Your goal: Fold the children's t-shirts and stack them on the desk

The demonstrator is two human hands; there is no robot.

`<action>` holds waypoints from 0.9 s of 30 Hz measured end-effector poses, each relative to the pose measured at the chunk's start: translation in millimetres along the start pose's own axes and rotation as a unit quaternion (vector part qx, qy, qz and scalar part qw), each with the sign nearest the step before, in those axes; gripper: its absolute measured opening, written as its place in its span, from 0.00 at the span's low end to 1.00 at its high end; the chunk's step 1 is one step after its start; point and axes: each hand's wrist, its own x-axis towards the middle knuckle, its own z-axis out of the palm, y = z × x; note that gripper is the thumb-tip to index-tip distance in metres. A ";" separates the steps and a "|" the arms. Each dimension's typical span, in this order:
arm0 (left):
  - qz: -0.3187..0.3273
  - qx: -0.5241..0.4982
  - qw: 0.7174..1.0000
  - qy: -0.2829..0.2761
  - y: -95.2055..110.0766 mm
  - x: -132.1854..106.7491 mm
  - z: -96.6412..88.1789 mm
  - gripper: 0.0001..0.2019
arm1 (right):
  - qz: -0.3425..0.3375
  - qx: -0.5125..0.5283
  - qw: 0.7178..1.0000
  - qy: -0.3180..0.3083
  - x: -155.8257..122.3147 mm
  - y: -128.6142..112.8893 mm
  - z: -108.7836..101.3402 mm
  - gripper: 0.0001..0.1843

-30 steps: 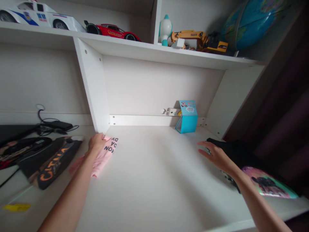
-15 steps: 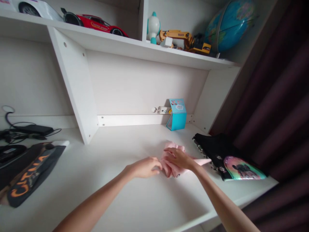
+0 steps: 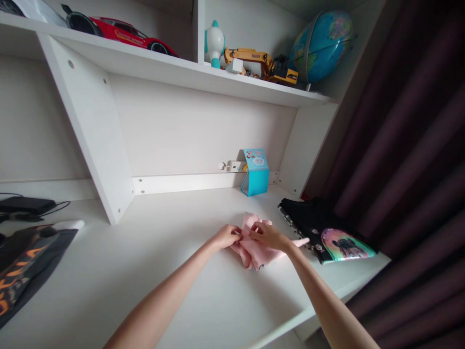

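Note:
A crumpled pink cloth (image 3: 256, 251) lies on the white desk (image 3: 174, 271), right of centre. My left hand (image 3: 227, 236) pinches its left edge with closed fingers. My right hand (image 3: 268, 236) rests on top of the cloth and grips its upper part. The two hands almost touch. Just to the right lies a folded black garment (image 3: 308, 215) with a colourful printed patch (image 3: 345, 244) near the desk's right edge.
A small blue box (image 3: 255, 173) stands against the back wall beside a white socket. A black garment with orange letters (image 3: 22, 271) lies far left. The shelf (image 3: 203, 77) above holds toy cars, an excavator and a globe. A dark curtain (image 3: 407, 160) hangs at right.
The pink cloth was carried from the left divider across to the right of the desk. Both hands came together on it, and the view has swung rightward.

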 end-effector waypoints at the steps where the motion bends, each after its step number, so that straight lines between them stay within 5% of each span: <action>1: 0.006 -0.023 1.000 0.002 0.9 -0.9 0.3 0.15 | -0.015 0.014 1.000 -0.011 -2.0 -4.1 2.8 0.13; 9: -0.032 -0.202 0.978 0.033 3.3 -20.0 -9.9 0.22 | -0.095 0.171 0.979 0.049 0.5 -32.4 12.3 0.08; 12: -0.032 -0.251 0.968 0.004 3.6 -30.9 -27.5 0.18 | -0.116 0.258 0.956 0.075 -0.1 -38.1 5.8 0.12; 15: -0.022 -0.221 0.974 0.053 13.3 -49.4 -59.9 0.15 | -0.128 0.335 0.929 0.097 -10.3 -38.9 -9.8 0.15; 19: 0.066 -0.126 0.983 0.118 59.4 -96.6 -109.1 0.10 | -0.126 0.437 0.883 0.118 -42.9 -44.6 -46.2 0.13; 22: 0.152 -0.040 0.977 0.146 111.7 -138.6 -128.4 0.10 | -0.155 0.416 0.885 0.138 -67.5 -62.7 -75.3 0.11; 25: 0.219 0.031 0.926 0.304 147.4 -156.4 -134.3 0.12 | -0.199 0.378 0.880 0.210 -62.8 -82.5 -92.7 0.09; 27: 0.236 0.083 0.890 0.382 148.5 -147.3 -138.2 0.12 | -0.234 0.325 0.889 0.221 -38.0 -86.7 -94.6 0.08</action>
